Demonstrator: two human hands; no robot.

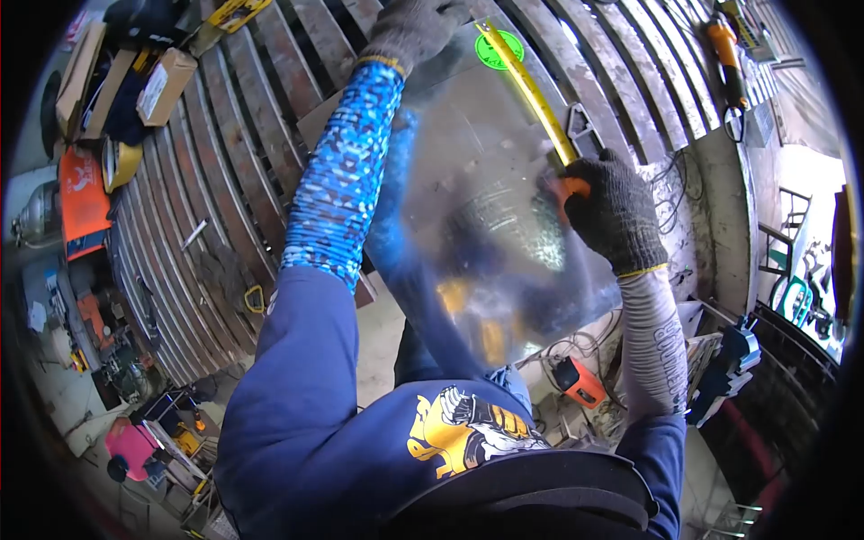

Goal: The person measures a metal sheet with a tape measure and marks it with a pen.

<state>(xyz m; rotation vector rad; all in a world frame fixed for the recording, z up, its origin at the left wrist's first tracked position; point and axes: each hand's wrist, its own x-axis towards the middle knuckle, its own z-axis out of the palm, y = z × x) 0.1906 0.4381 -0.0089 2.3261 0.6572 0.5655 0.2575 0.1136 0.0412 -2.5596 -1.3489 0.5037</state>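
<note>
My right hand (616, 211), in a dark knit glove, is closed around an orange tape measure (573, 187). Its yellow blade (531, 85) runs out over a shiny metal sheet (441, 153) toward the far edge. Near the blade's far end, a round green sticker (499, 50) is on the sheet. At the sheet's far left edge lies my left hand (412, 36), in a grey glove, fingers stretched toward the blade's end and partly cut off by the frame. A small metal triangular piece (583, 130) sits beside the blade, just beyond my right hand.
The sheet rests on a slatted metal bench (207, 180). Cardboard boxes (166, 85) and an orange bag (83, 191) stand at the left. An orange-handled power tool (727, 58) lies at the far right. Below the bench are an orange-black device (579, 382) and cables.
</note>
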